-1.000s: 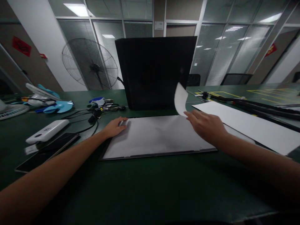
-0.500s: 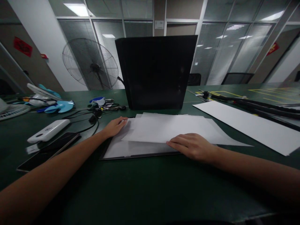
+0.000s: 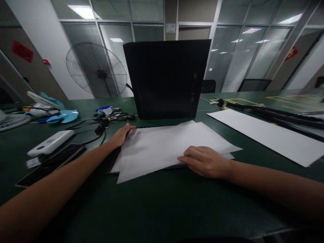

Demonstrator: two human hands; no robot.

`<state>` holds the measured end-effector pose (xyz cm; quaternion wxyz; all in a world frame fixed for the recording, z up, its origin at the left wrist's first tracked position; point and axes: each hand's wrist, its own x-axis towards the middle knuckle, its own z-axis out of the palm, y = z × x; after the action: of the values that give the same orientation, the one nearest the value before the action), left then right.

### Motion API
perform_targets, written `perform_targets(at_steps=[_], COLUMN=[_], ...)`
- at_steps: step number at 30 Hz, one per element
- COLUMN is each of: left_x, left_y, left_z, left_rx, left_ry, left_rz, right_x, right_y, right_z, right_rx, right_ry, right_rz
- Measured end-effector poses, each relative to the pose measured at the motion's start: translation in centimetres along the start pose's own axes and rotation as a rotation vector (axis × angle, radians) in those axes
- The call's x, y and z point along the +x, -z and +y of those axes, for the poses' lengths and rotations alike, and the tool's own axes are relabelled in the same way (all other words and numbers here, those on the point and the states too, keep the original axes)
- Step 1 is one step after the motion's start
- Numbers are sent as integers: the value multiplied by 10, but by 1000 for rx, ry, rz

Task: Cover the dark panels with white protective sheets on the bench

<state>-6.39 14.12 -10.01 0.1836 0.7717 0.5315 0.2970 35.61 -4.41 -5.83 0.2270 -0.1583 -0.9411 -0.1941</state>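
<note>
White sheets of paper [image 3: 154,145] lie loosely stacked and askew over a thin dark-edged folder or board [image 3: 108,169] on the green table. My right hand [image 3: 204,161] is closed at the near right edge of the top sheets, its fingers bent and pinching the paper. At the far left corner of the stack, my left hand [image 3: 122,135] lies with fingers stretched out, touching the corner of the paper and dark edge. Its thumb is hard to make out. The top sheet's near left corner sticks out past the folder.
A large black panel [image 3: 167,79] stands upright behind the papers. On the left lie a white power bank [image 3: 50,143], a dark phone [image 3: 50,165], cables [image 3: 101,127] and blue fan blades [image 3: 66,116]. A long white board [image 3: 265,136] and black tubing [image 3: 278,116] lie at right.
The top sheets have turned and slid left and toward me, now covering more of the folder's left part. My right hand has shifted slightly; my left hand stays at the far left corner.
</note>
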Motion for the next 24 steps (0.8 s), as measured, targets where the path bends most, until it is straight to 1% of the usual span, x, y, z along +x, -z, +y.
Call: perform_targets(at_steps=[3,7,10,11,13,15,16,17,20,21,22,24], left_x=[1,2,3,4,4,3,3,2,0,-1,-2,-2], left_y=[1,1,1,1,1,1,1,1,1,1,1,1], left_z=[-2,-1,-1,-1,-2,-2,-3,-2,-1,0,1,3], left_rx=[-13,-46,-38,-33,-24,-24,-26,-30,-41,-41,-39,-25], left_ry=[19,0,-2,0,7,14,20,25,34,33,31,25], left_rz=[10,7,8,11,16,22,25,27,22,20,18,21], right_x=[-3,-8,-8,-6,-2,-1,-3,-6,-20,-26,-31,-41], right_y=[-3,-4,-3,-2,1,4,5,5,6,7,10,17], right_z=[2,2,-1,-1,0,6,10,16,38,46,55,73], right_rx=[39,137,275,341,458,478,443,385,198,147,100,-3], right_ry=[-91,-167,-238,-282,-415,-530,-528,-475,-154,-74,-34,-46], right_rz=[-88,-132,-173,-193,-218,-218,-215,-214,-277,-296,-305,-284])
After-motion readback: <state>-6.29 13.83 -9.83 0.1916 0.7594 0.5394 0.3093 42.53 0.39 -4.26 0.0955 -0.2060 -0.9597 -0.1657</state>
